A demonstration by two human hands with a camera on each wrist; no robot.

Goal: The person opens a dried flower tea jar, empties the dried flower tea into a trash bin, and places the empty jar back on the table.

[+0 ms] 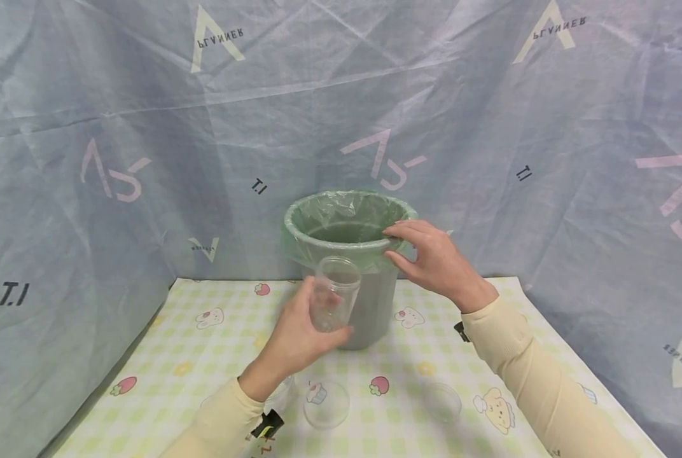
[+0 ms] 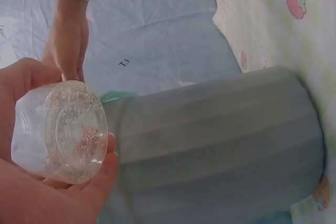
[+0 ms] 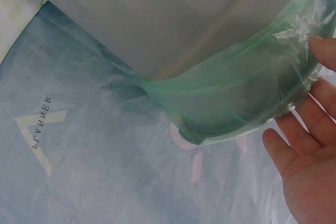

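Observation:
My left hand (image 1: 301, 331) grips a clear plastic jar (image 1: 336, 292) round its side, its open mouth tilted toward the front of the bin. Small specks show at the jar's bottom (image 2: 76, 129) in the left wrist view. Behind it stands a grey trash bin (image 1: 369, 305) lined with a thin green bag (image 1: 341, 207) folded over the rim. At the bin's right side, my right hand (image 1: 435, 261) holds the bagged rim, fingers over the edge and thumb (image 3: 323, 53) on the outside.
Two clear round lids, a left one (image 1: 326, 405) and a right one (image 1: 443, 402), lie on the checked tablecloth (image 1: 215, 362). Another clear container (image 1: 282, 394) stands partly hidden behind my left wrist. A grey-blue printed curtain (image 1: 232, 127) surrounds the table's back and sides.

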